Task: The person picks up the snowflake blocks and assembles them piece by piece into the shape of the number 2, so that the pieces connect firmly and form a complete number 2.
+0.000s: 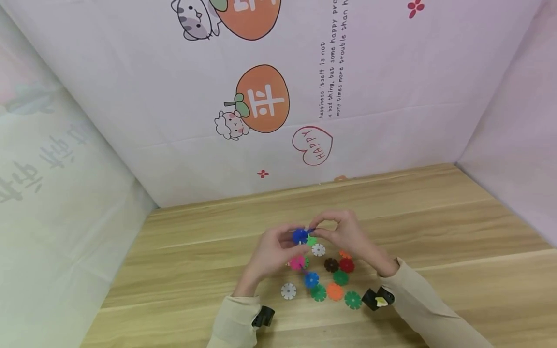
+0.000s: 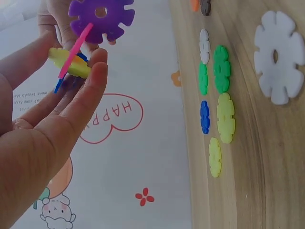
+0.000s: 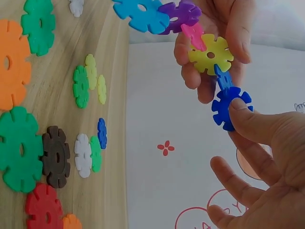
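Observation:
A chain of notched plastic snowflake discs hangs between the hands above the wooden table. In the right wrist view it runs from a light blue disc [image 3: 138,18] through a purple disc [image 3: 177,21], a pink disc [image 3: 194,34] and a yellow disc [image 3: 214,45] to a blue disc [image 3: 223,80] and a darker blue disc [image 3: 221,107] at the end. My left hand [image 1: 274,251] pinches the yellow disc between thumb and fingers. With thumb and forefinger, my right hand [image 1: 345,234] pinches the darker blue disc, its other fingers spread.
Loose discs lie flat on the table [image 1: 183,270] under and in front of the hands. Among them are a white disc [image 1: 288,291], an orange disc [image 1: 335,291], a green disc [image 1: 353,300], a brown disc [image 1: 331,265] and a red disc [image 1: 347,265]. A printed cloth wall [image 1: 196,159] stands behind.

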A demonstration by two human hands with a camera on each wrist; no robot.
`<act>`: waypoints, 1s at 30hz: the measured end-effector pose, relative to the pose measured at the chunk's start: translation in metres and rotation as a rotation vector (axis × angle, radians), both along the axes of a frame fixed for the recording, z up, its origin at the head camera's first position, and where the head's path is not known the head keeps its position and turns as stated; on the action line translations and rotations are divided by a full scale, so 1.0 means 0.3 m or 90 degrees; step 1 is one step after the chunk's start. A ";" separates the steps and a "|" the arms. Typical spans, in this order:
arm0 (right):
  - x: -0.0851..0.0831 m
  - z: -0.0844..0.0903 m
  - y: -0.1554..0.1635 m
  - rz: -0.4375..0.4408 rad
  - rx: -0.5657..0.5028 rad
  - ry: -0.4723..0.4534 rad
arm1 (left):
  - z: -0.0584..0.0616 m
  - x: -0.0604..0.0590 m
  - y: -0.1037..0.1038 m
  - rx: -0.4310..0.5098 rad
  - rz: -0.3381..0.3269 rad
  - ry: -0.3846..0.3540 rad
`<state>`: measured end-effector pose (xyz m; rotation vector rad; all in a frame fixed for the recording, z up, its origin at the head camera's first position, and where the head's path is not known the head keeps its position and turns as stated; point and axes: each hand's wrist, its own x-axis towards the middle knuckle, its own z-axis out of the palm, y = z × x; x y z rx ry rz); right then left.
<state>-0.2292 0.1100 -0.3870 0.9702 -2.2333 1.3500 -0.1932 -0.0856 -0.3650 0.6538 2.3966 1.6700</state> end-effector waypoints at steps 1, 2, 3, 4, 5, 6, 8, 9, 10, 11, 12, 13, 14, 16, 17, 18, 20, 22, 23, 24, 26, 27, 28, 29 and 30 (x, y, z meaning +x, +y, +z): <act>-0.001 0.001 0.001 -0.002 0.000 0.000 | -0.010 -0.007 -0.003 -0.002 0.003 0.002; -0.002 0.002 0.001 -0.005 0.003 0.000 | -0.020 -0.012 -0.006 -0.005 0.006 0.006; -0.003 0.003 0.002 -0.006 0.006 0.000 | -0.032 -0.020 -0.009 -0.009 0.009 0.010; -0.004 0.003 0.003 -0.007 0.010 -0.001 | -0.041 -0.026 -0.011 -0.014 0.012 0.014; -0.005 0.002 0.005 -0.012 0.015 -0.004 | -0.046 -0.029 -0.014 -0.020 0.016 0.019; -0.007 0.001 0.007 -0.017 0.021 -0.008 | -0.050 -0.032 -0.016 -0.025 0.020 0.026; -0.012 -0.002 0.012 -0.031 0.029 -0.013 | -0.051 -0.034 -0.020 -0.038 0.034 0.034; -0.015 -0.004 0.014 -0.037 0.032 -0.015 | -0.051 -0.035 -0.022 -0.044 0.042 0.038; -0.017 -0.006 0.017 -0.044 0.035 -0.018 | -0.050 -0.035 -0.024 -0.048 0.049 0.038; -0.019 -0.008 0.020 -0.049 0.039 -0.020 | -0.048 -0.035 -0.026 -0.052 0.054 0.039; -0.021 -0.010 0.023 -0.051 0.041 -0.024 | -0.047 -0.034 -0.027 -0.055 0.059 0.040; -0.022 -0.011 0.025 -0.053 0.044 -0.027 | -0.045 -0.034 -0.029 -0.054 0.061 0.041; -0.024 -0.013 0.028 -0.052 0.046 -0.032 | -0.044 -0.034 -0.029 -0.055 0.062 0.040; -0.026 -0.017 0.032 -0.055 0.056 -0.048 | -0.043 -0.033 -0.030 -0.054 0.063 0.038; -0.028 -0.020 0.034 -0.058 0.063 -0.054 | -0.042 -0.033 -0.031 -0.055 0.063 0.037; -0.029 -0.021 0.036 -0.063 0.070 -0.061 | -0.042 -0.033 -0.031 -0.055 0.064 0.035; -0.033 -0.026 0.040 -0.070 0.086 -0.073 | -0.043 -0.034 -0.031 -0.056 0.066 0.030; -0.037 -0.032 0.042 -0.076 0.102 -0.088 | -0.044 -0.035 -0.031 -0.056 0.066 0.028; -0.039 -0.035 0.043 -0.078 0.112 -0.094 | -0.046 -0.036 -0.032 -0.055 0.066 0.028; -0.039 -0.037 0.043 -0.078 0.119 -0.105 | -0.046 -0.036 -0.032 -0.055 0.067 0.027; -0.041 -0.042 0.042 -0.070 0.131 -0.132 | -0.047 -0.038 -0.033 -0.052 0.065 0.030; -0.042 -0.046 0.042 -0.067 0.134 -0.144 | -0.047 -0.038 -0.034 -0.053 0.065 0.031; -0.043 -0.049 0.041 -0.063 0.138 -0.157 | -0.047 -0.039 -0.034 -0.055 0.065 0.032; -0.045 -0.053 0.040 -0.059 0.140 -0.170 | -0.047 -0.039 -0.034 -0.055 0.064 0.035; -0.046 -0.058 0.039 -0.056 0.141 -0.183 | -0.047 -0.039 -0.034 -0.056 0.063 0.036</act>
